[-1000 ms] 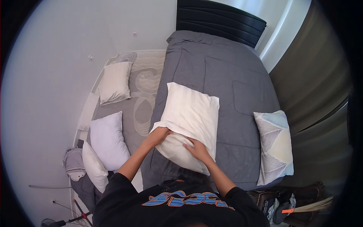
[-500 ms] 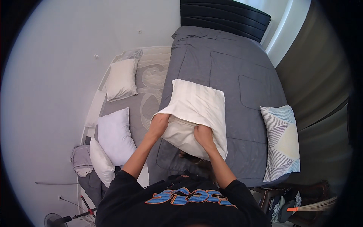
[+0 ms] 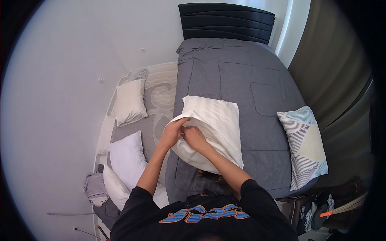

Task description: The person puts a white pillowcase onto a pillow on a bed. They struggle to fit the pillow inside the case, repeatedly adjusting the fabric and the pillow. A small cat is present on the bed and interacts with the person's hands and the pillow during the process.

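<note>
At the near end of the broad, dark-grey quilt-covered bed (image 3: pixel 269 128) is a white striped cloth pillowcase (image 3: pixel 225 114), probably thin and limp, best gripped by its hem. The plump off-white fabric pillow (image 3: pixel 197 158) partly inside should be light, soft and hard to damage, best held at a corner. The left hand (image 3: pixel 172 132) pinches the hem; the right hand (image 3: pixel 194 138) curls beside it, its grip unclear.

smooth cloth pillowcase (image 3: pixel 219 114) – matt cloth comforter (image 3: pixel 267 128) – smooth, faintly glossy headboard (image 3: pixel 227 22)
</note>
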Demonstrator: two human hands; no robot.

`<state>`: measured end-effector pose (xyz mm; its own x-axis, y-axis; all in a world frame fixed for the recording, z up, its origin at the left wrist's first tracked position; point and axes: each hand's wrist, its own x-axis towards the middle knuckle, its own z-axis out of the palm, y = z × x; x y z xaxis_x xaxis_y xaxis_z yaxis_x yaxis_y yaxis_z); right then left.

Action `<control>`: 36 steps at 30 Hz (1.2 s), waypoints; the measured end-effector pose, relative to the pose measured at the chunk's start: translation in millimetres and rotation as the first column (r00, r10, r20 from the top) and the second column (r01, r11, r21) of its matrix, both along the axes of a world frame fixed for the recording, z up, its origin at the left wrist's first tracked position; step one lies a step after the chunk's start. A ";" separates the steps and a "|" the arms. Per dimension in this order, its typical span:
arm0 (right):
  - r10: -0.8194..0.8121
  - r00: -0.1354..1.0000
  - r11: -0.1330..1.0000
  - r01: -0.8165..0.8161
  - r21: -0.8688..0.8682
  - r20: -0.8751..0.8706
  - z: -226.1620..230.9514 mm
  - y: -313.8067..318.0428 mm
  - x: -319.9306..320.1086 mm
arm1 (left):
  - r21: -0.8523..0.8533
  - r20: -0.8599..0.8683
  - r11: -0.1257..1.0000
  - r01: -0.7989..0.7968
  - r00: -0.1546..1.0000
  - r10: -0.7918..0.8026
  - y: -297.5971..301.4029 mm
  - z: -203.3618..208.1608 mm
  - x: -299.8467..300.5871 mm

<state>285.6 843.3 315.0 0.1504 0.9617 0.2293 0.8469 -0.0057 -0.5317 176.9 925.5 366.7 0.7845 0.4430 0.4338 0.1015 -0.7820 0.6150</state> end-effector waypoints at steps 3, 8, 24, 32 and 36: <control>-0.080 0.971 0.973 0.027 -0.229 -0.224 14.0 -5.3 2.0 | -0.029 0.008 1.000 -0.010 1.000 0.011 6.9 -5.2 -11.6; -0.048 0.933 0.975 -0.034 -0.220 -0.358 -49.2 -20.6 21.4 | -0.173 -0.233 0.985 -0.015 0.972 -0.026 -23.5 -7.3 -13.2; -0.166 0.983 0.971 0.149 0.186 0.081 -66.1 -155.7 -33.5 | 0.222 -0.090 0.865 -0.449 0.874 0.477 -79.9 -124.9 -69.3; -0.310 0.951 0.856 0.284 0.432 -0.011 -4.8 -126.1 28.8 | 0.289 0.264 0.828 -0.481 0.871 0.414 -63.5 -8.7 -41.9; -0.258 0.898 0.849 0.386 0.360 -0.356 66.5 -101.4 62.6 | 0.113 0.422 0.868 -0.484 0.814 0.399 -37.3 27.0 -7.2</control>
<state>348.2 741.8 381.5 0.5547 0.6720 0.4906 0.6473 0.0220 -0.7619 169.7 888.1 393.6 0.2843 0.5690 0.7716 0.2638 -0.8202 0.5077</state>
